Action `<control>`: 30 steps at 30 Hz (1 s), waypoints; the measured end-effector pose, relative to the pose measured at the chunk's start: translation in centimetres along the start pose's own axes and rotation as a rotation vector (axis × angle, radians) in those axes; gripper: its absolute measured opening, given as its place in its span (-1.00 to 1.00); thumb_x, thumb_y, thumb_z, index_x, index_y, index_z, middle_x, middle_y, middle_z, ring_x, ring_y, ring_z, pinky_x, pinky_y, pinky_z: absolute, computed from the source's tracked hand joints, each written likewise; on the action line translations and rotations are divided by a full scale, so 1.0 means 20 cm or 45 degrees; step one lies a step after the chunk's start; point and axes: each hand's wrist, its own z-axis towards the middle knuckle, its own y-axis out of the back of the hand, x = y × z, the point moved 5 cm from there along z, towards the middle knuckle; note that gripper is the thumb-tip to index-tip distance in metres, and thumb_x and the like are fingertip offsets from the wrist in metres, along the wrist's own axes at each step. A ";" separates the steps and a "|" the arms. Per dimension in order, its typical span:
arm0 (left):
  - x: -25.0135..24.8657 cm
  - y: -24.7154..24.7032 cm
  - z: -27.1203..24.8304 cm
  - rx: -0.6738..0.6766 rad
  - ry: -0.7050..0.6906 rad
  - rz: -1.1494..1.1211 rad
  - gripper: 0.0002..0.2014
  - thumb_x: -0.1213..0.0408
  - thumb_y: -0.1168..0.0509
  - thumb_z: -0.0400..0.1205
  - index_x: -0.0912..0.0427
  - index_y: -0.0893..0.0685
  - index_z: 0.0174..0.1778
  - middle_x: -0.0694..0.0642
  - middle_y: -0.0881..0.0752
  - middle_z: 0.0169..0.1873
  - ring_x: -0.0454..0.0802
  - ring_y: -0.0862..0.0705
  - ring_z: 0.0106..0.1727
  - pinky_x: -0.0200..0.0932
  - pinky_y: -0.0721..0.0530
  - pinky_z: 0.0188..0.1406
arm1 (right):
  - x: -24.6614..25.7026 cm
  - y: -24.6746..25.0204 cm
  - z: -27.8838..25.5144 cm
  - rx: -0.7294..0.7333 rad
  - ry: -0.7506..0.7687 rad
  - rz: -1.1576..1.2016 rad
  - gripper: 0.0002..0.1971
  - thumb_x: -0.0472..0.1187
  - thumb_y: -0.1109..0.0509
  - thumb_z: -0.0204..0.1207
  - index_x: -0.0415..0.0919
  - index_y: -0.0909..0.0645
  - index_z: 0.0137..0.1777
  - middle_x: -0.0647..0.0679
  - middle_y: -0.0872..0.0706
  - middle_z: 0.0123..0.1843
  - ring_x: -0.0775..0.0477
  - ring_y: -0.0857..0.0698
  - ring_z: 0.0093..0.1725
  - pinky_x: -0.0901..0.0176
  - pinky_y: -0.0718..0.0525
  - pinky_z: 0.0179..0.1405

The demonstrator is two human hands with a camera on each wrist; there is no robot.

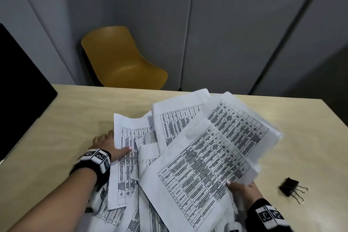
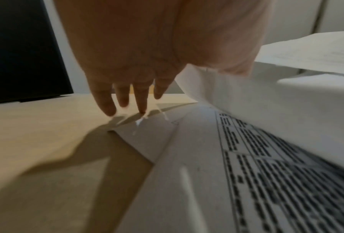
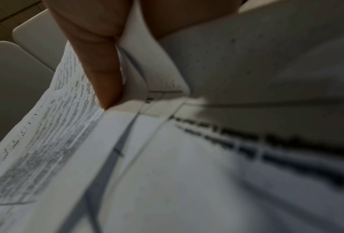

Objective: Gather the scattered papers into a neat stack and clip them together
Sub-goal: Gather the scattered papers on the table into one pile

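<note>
Printed white papers (image 1: 188, 156) lie in a loose, overlapping heap on the light wood table (image 1: 75, 103). My left hand (image 1: 111, 143) is at the heap's left side. Its thumb rests on top of one sheet (image 1: 124, 137) and its straight fingers (image 2: 141, 102) reach down to the table beside that sheet's raised edge (image 2: 207, 88). At the front right, my right hand (image 1: 242, 190) grips a fanned bunch of sheets (image 1: 216, 149) and lifts it off the heap, thumb (image 3: 105, 78) on top. A black binder clip (image 1: 291, 189) lies on the table, right of the right hand.
A mustard-yellow chair (image 1: 122, 62) stands behind the table's far edge, in front of grey wall panels. A black screen (image 1: 18, 81) stands on the table at the left. Bare tabletop shows left of the heap and around the clip.
</note>
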 end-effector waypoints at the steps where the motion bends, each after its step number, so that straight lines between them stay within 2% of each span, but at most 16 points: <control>1: 0.01 -0.01 0.02 0.018 0.003 -0.012 0.03 -0.54 -0.16 0.04 -0.03 -0.39 0.39 0.18 -0.52 0.34 0.23 -0.39 0.42 0.05 -0.40 0.36 | 0.02 -0.01 -0.02 0.008 0.030 0.012 -0.78 -0.55 -0.34 0.43 -0.31 -0.41 -0.32 -0.18 -0.51 -0.39 -0.08 -0.46 -0.40 0.18 -0.32 -0.43; 3: 0.00 -0.02 0.03 0.071 -0.007 -0.059 0.04 -0.57 -0.12 0.03 0.01 -0.46 0.36 0.18 -0.59 0.31 0.21 -0.50 0.35 -0.02 -0.47 0.25 | 0.04 -0.01 -0.02 0.006 0.071 -0.007 -0.76 -0.56 -0.34 0.42 -0.30 -0.41 -0.36 -0.17 -0.51 -0.44 -0.06 -0.47 -0.43 0.20 -0.34 -0.43; 5: -0.04 -0.04 -0.01 0.151 -0.030 -0.157 -0.05 -0.47 -0.28 0.17 0.14 -0.46 0.34 0.17 -0.64 0.29 0.17 -0.61 0.28 -0.10 -0.56 0.17 | 0.03 -0.01 -0.01 -0.015 0.070 -0.040 -0.72 -0.58 -0.34 0.41 -0.30 -0.40 -0.41 -0.14 -0.50 -0.56 -0.04 -0.46 -0.54 0.24 -0.38 -0.51; 7: -0.10 -0.06 -0.07 0.219 -0.076 -0.247 -0.12 -0.39 -0.32 0.14 0.12 -0.54 0.28 0.12 -0.70 0.24 0.13 -0.67 0.22 -0.16 -0.60 0.13 | 0.03 -0.01 -0.01 0.004 0.050 -0.026 -0.67 -0.60 -0.32 0.42 -0.27 -0.36 -0.46 -0.02 -0.48 -0.77 0.07 -0.47 -0.76 0.37 -0.41 -0.74; 9: -0.12 -0.08 -0.10 0.199 -0.074 -0.389 -0.28 -0.28 -0.29 0.15 0.10 -0.67 0.14 0.14 -0.76 0.14 0.12 -0.71 0.14 -0.20 -0.60 0.08 | 0.03 -0.02 -0.02 0.024 0.047 -0.012 -0.63 -0.59 -0.31 0.43 -0.23 -0.33 -0.48 0.04 -0.42 -0.88 0.23 -0.37 -0.88 0.50 -0.31 -0.86; 11: -0.12 -0.11 -0.11 0.135 -0.009 -0.596 -0.35 -0.25 -0.34 0.22 0.16 -0.73 0.07 0.19 -0.77 0.10 0.14 -0.74 0.09 -0.13 -0.64 0.13 | 0.02 -0.01 0.00 0.043 0.040 -0.001 -0.63 -0.57 -0.32 0.43 -0.22 -0.32 -0.47 0.04 -0.41 -0.88 0.23 -0.33 -0.89 0.53 -0.28 -0.86; 13: -0.14 -0.12 -0.14 0.136 0.035 -0.775 -0.27 -0.34 -0.34 0.29 0.16 -0.68 0.19 0.18 -0.72 0.20 0.16 -0.69 0.18 -0.06 -0.59 0.26 | 0.01 -0.01 -0.01 0.014 0.021 -0.029 -0.64 -0.57 -0.32 0.43 -0.23 -0.34 -0.48 0.04 -0.40 -0.88 0.22 -0.31 -0.89 0.54 -0.26 -0.85; 15: -0.18 -0.13 -0.17 0.213 0.068 -0.927 -0.16 -0.47 -0.21 0.32 0.09 -0.56 0.36 0.13 -0.62 0.36 0.15 -0.57 0.36 -0.05 -0.46 0.38 | 0.01 -0.01 0.00 -0.017 0.013 -0.032 -0.65 -0.57 -0.32 0.42 -0.25 -0.35 -0.47 0.04 -0.41 -0.89 0.21 -0.32 -0.90 0.55 -0.26 -0.85; 18: -0.21 -0.18 -0.22 0.392 0.147 -1.197 -0.14 -0.38 -0.22 0.40 0.18 -0.44 0.47 0.17 -0.48 0.48 0.16 -0.41 0.52 0.03 -0.28 0.48 | -0.02 0.00 0.02 -0.048 0.007 -0.030 -0.67 -0.57 -0.32 0.42 -0.26 -0.35 -0.46 0.03 -0.43 -0.88 0.20 -0.36 -0.89 0.54 -0.31 -0.84; 20: -0.22 -0.22 -0.25 0.453 0.100 -1.228 0.04 -0.41 -0.45 0.10 0.22 -0.53 0.39 0.19 -0.60 0.38 0.18 -0.54 0.42 0.14 -0.35 0.50 | -0.04 0.01 0.04 -0.056 -0.037 -0.039 -0.73 -0.55 -0.35 0.41 -0.30 -0.38 -0.40 0.00 -0.50 -0.81 0.12 -0.46 -0.83 0.47 -0.39 -0.80; 22: -0.22 -0.27 -0.27 0.471 0.055 -1.255 0.02 -0.17 -0.67 -0.17 0.30 -0.67 0.19 0.21 -0.79 0.10 0.16 -0.74 0.15 0.11 -0.61 0.28 | -0.07 -0.01 0.04 -0.100 -0.095 -0.064 -0.84 -0.49 -0.41 0.37 -0.42 -0.49 -0.12 -0.21 -0.64 -0.50 -0.08 -0.61 -0.53 0.30 -0.52 -0.58; 23: -0.23 -0.29 -0.30 0.500 0.052 -1.286 -0.10 0.00 -0.71 -0.14 0.34 -0.71 0.11 0.22 -0.83 -0.04 0.16 -0.78 0.04 0.04 -0.69 0.14 | -0.08 -0.01 0.06 -0.126 -0.126 -0.089 -0.72 -0.46 -0.44 0.35 -0.46 -0.50 0.03 -0.28 -0.63 -0.34 -0.14 -0.61 -0.39 0.23 -0.53 -0.47; 25: -0.23 -0.32 -0.31 0.510 0.061 -1.274 -0.41 0.31 -0.64 0.15 0.39 -0.69 0.09 0.24 -0.83 -0.14 0.18 -0.79 -0.05 0.06 -0.73 0.06 | -0.09 -0.04 0.06 -0.161 -0.118 -0.128 -0.59 -0.43 -0.46 0.34 -0.53 -0.48 0.16 -0.31 -0.59 -0.23 -0.16 -0.58 -0.31 0.18 -0.52 -0.42; 27: -0.21 -0.34 -0.28 0.459 0.062 -1.203 -0.45 0.33 -0.58 0.24 0.34 -0.64 0.15 0.28 -0.80 -0.04 0.24 -0.76 0.02 0.23 -0.66 0.17 | -0.07 -0.06 0.05 -0.189 -0.070 -0.209 -0.64 -0.41 -0.46 0.36 -0.55 -0.48 0.11 -0.27 -0.59 -0.25 -0.12 -0.56 -0.35 0.23 -0.47 -0.46; 29: -0.22 -0.28 -0.26 0.418 0.019 -1.195 -0.45 0.29 -0.55 0.26 0.32 -0.63 0.17 0.30 -0.77 0.04 0.28 -0.74 0.06 0.28 -0.62 0.22 | -0.02 -0.08 0.04 -0.199 0.008 -0.249 -0.81 -0.43 -0.42 0.40 -0.50 -0.50 -0.07 -0.23 -0.56 -0.34 -0.10 -0.52 -0.42 0.26 -0.43 -0.48; 30: -0.22 -0.24 -0.26 0.390 0.020 -1.248 -0.55 0.38 -0.50 0.35 0.35 -0.64 0.16 0.32 -0.78 0.02 0.29 -0.73 0.06 0.28 -0.61 0.24 | 0.01 -0.10 0.02 -0.184 0.039 -0.225 -0.89 -0.46 -0.40 0.41 -0.46 -0.51 -0.16 -0.21 -0.55 -0.39 -0.09 -0.51 -0.44 0.27 -0.44 -0.48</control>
